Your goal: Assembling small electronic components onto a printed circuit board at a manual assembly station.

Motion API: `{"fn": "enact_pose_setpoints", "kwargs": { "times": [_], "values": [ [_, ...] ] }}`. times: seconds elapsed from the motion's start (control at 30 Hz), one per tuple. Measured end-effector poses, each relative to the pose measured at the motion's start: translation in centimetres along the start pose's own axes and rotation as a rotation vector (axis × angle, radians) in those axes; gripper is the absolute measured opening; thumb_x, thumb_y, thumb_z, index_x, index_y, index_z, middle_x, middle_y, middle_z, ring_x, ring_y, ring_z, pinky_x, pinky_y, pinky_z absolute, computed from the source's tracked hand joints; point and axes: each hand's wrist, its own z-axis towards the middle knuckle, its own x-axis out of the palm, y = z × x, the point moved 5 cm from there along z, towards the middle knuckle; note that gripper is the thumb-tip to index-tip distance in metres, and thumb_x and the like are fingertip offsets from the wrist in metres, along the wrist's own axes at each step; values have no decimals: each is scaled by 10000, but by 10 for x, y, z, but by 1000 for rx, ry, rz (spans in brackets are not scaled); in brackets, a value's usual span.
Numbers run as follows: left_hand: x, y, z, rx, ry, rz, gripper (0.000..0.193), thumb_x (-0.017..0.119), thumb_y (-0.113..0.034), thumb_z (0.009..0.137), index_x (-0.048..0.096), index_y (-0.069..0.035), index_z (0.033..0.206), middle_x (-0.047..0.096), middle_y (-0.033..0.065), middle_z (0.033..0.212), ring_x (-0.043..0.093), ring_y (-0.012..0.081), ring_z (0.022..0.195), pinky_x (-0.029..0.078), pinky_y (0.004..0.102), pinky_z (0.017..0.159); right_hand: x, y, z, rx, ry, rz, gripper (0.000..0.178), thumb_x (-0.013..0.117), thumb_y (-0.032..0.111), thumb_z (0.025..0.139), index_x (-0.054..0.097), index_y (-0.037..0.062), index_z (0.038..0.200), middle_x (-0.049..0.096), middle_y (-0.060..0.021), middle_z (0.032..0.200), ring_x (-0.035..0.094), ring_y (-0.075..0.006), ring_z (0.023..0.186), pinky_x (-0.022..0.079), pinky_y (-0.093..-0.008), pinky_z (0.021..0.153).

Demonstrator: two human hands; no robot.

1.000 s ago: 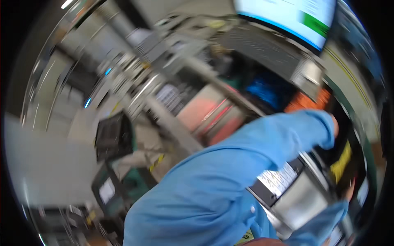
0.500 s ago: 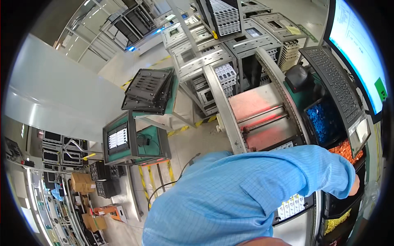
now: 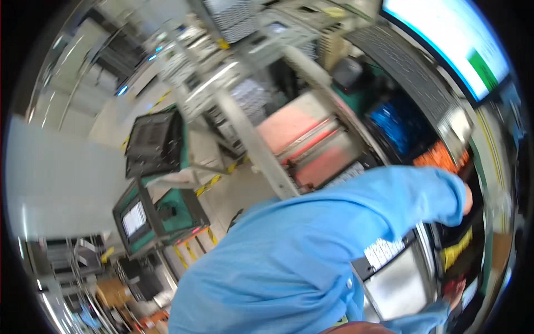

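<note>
My left arm in a blue sleeve stretches across to the right. Only a sliver of my left hand (image 3: 468, 199) shows beyond the cuff, beside the dark bins; its fingers are hidden. Just beyond it lie small orange pieces (image 3: 439, 157) in a bin. Lower down, my right hand (image 3: 456, 293) comes into view, smeared by motion, near a bin of yellow pieces (image 3: 457, 250). Something red (image 3: 451, 285) shows at that hand, too blurred to name. Under my left arm, a dark-framed panel of white parts (image 3: 384, 251) sits on the conveyor, partly covered by the sleeve.
A bin of blue pieces (image 3: 391, 125) stands below a keyboard (image 3: 397, 64) and a bright monitor (image 3: 450, 39). The conveyor (image 3: 295, 119) has metal rails and a red glow. A cart with a green top (image 3: 158, 209) and stacked black trays (image 3: 153, 139) stand at left.
The whole view has swung, and the scene sits further left and is blurred. My right hand and sleeve have come into view at the lower right. My left arm still reaches over the bins.
</note>
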Motion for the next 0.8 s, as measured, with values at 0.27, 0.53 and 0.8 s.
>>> {"fn": "enact_pose_setpoints", "kwargs": {
  "times": [0.27, 0.53, 0.8],
  "values": [
    [-104, -94, -26, 23, 74, -159, 241, 638, -151, 891, 833, -107, 1024, 780, 212, 1065, 756, 420, 1023, 616, 527, 903, -12, -104, -121, -118, 344, 174, 202, 687, 179, 1066, 663, 56, 1225, 634, 42, 1012, 568, -28, 827, 424, -149, 655],
    [-135, -88, -105, -274, -98, -1320, 216, 715, -121, 997, 775, -38, 1187, 804, 111, 1038, 776, 185, 834, 603, 317, 792, 39, -201, -220, -12, 641, -159, 267, 560, 227, 1134, 657, 39, 1298, 621, 27, 952, 509, -54, 772, 395, -197, 636],
    [-94, -89, -259, -179, 24, -795, 232, 741, -83, 926, 768, -83, 1156, 757, 113, 1071, 732, 288, 903, 593, 381, 801, 40, -221, -261, -247, 762, -688, 213, 579, 146, 1109, 713, 41, 1238, 676, 15, 956, 550, -55, 769, 484, -210, 714]
  ]
}}
